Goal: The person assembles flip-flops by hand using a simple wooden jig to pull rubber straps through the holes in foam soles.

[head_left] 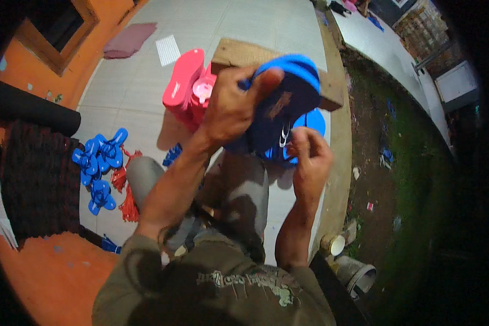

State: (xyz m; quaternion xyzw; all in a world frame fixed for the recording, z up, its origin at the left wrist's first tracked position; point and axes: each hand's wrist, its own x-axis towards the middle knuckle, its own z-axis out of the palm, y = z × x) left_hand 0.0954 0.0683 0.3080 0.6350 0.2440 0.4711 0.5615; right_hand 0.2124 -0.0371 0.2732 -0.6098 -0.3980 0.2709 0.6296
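The left hand (pixel 231 106) is clamped around a blue sandal sole (pixel 288 92), thumb across its top, and the right hand (pixel 309 155) pinches the sole's lower edge just below that grip. The sole's long axis tilts from lower left to upper right, its rounded end pointing away from the person. Left of the grip stand pink soles (pixel 185 87); behind it lies a wooden board (pixel 239 54); far left, blue straps (pixel 100 157) lie on the tiled floor (pixel 146 81).

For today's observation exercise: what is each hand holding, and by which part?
Left hand grips the blue sandal sole at its upper edge; right hand pinches its lower end.
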